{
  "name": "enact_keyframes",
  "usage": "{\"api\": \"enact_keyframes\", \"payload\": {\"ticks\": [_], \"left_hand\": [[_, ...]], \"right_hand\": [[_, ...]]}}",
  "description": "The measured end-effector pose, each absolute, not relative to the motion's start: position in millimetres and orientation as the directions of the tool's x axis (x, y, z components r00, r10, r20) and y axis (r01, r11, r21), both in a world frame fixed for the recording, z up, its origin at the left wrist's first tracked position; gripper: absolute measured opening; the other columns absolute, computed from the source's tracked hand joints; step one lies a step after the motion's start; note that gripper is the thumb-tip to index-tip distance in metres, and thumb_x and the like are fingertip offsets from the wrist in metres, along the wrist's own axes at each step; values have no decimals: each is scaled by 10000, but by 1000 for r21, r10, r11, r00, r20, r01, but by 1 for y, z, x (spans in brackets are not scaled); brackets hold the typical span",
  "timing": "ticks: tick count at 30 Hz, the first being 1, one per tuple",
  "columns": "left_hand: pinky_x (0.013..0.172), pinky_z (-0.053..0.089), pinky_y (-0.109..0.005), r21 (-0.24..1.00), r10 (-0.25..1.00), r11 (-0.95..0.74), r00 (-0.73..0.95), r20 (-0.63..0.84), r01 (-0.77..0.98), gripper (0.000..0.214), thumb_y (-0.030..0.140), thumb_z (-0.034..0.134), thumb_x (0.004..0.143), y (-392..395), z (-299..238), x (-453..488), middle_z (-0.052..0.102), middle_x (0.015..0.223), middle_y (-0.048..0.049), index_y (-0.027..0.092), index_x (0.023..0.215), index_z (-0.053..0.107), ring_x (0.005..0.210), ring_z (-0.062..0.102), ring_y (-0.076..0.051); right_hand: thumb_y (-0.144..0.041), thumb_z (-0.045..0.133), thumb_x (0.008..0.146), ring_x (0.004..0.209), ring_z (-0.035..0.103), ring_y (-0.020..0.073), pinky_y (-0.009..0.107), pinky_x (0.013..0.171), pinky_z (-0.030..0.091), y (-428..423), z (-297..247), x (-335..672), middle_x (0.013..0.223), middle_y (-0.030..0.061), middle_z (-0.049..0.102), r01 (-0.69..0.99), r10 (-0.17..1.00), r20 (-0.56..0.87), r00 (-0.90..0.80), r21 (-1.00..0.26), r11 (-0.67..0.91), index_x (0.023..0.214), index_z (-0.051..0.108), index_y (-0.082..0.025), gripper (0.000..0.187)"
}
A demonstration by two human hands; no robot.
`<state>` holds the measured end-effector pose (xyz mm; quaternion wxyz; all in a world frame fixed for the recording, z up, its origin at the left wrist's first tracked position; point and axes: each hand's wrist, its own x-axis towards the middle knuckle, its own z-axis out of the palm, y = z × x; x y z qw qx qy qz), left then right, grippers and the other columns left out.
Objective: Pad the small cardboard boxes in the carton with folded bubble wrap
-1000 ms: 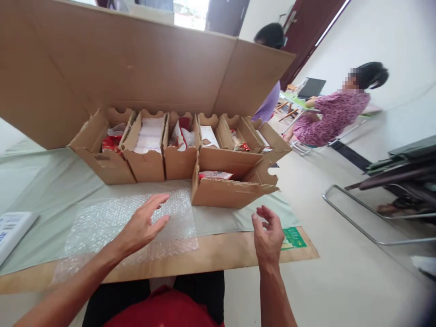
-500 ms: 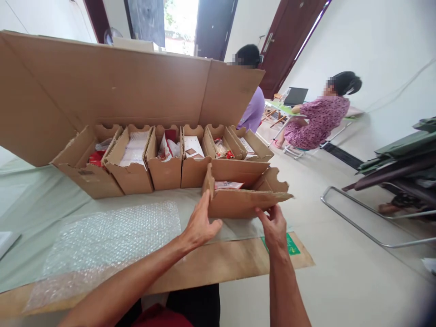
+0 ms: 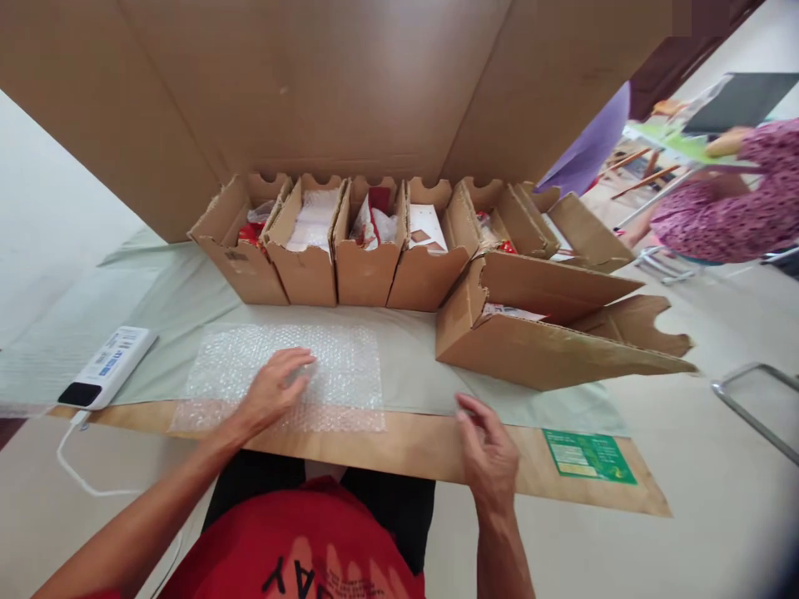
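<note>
My left hand (image 3: pixel 275 388) is over a sheet of bubble wrap (image 3: pixel 349 374), its fingers loosely apart and holding nothing; whether it touches the sheet I cannot tell. Near the table's front edge, my right hand (image 3: pixel 490 453) has half-curled fingers with a gap to the thumb and nothing in it. Beyond that hand stands a cardboard box (image 3: pixel 555 353) with an open top, set at an angle in front of the row. Part of a printed packet (image 3: pixel 513 313) shows inside it.
Several open cardboard boxes (image 3: pixel 362 279) line the back, holding packets and wrapped items, before a tall cardboard panel (image 3: pixel 349 91). A white power bank (image 3: pixel 112 366) with a cable lies left. A green label (image 3: pixel 590 456) marks the right table corner. A person in patterned clothes (image 3: pixel 730 200) sits beyond.
Both hands have come away from the angled box. My left hand has moved left over the bubble wrap, my right hand back toward the table edge. The view has tilted down and left.
</note>
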<state>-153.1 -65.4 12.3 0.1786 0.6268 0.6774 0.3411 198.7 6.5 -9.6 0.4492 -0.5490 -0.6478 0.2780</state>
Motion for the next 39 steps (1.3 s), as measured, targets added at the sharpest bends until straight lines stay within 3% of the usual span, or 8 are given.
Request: {"api": "enact_keyframes", "payload": {"ticks": [4,8,13,18,24,28,32,39], "left_hand": [[1076,506,-518,552,965,68,-195,175,831,295,331,554,904,-108,14,-213,751,1207,-91,242,1116,739,1216,644,-295],[1074,484,-553,443,988,-13,-57,144,897,312,330,561,892,-124,6,-227,725,1241,-139,189,1095,752,1212,629,-330],[1084,458,-552,356,997,-71,58,49,932,475,473,645,885,-126,16,-224,637,1374,-181,156,1234,700,1293,563,-364],[1173,331,-605,309,979,-185,203,-29,933,771,509,771,751,-139,37,-215,542,1502,-171,195,1422,557,1399,468,-389],[1111,407,-468,354,997,-74,62,43,932,324,149,439,859,-140,42,-229,774,1051,-66,216,1007,719,1023,698,-240],[774,504,-299,538,988,144,-95,-119,830,295,389,459,923,-120,57,-237,765,880,-9,233,902,709,831,692,-206],[696,459,-269,577,964,248,-135,-231,778,320,468,494,862,-91,60,-239,740,812,8,223,842,698,764,662,-193],[713,468,-285,516,921,375,-248,-299,770,368,495,518,764,-73,45,-252,765,907,-24,216,906,712,829,688,-235]], "right_hand": [[-292,665,884,1273,599,308,496,1058,480,-1,10,147,1373,111,660,369,671,328,-665,-637,677,1330,637,-254,448],[-213,672,880,1329,551,348,535,1036,487,-3,6,117,1476,170,572,379,502,210,-839,-436,816,1367,609,-182,493],[-92,483,984,1197,647,286,441,928,528,1,-10,105,1267,135,719,416,503,308,-807,-307,856,1123,718,-192,291],[-178,495,1018,989,708,235,418,925,496,10,17,105,1074,75,772,360,553,320,-769,-498,789,1010,689,-216,198],[-445,589,982,794,665,207,304,698,505,33,48,137,828,34,713,423,808,59,-586,-828,368,862,690,-238,259],[-640,734,831,980,690,250,368,889,528,36,35,163,1039,67,746,187,841,42,-540,-968,169,1145,676,-264,493],[-598,847,731,1178,656,280,438,1026,490,24,17,170,1244,98,705,94,834,-11,-552,-994,49,1473,454,-299,892],[-432,675,852,783,657,203,362,803,528,32,-6,139,841,25,691,330,961,4,-277,-939,99,1278,608,-186,497]]}}
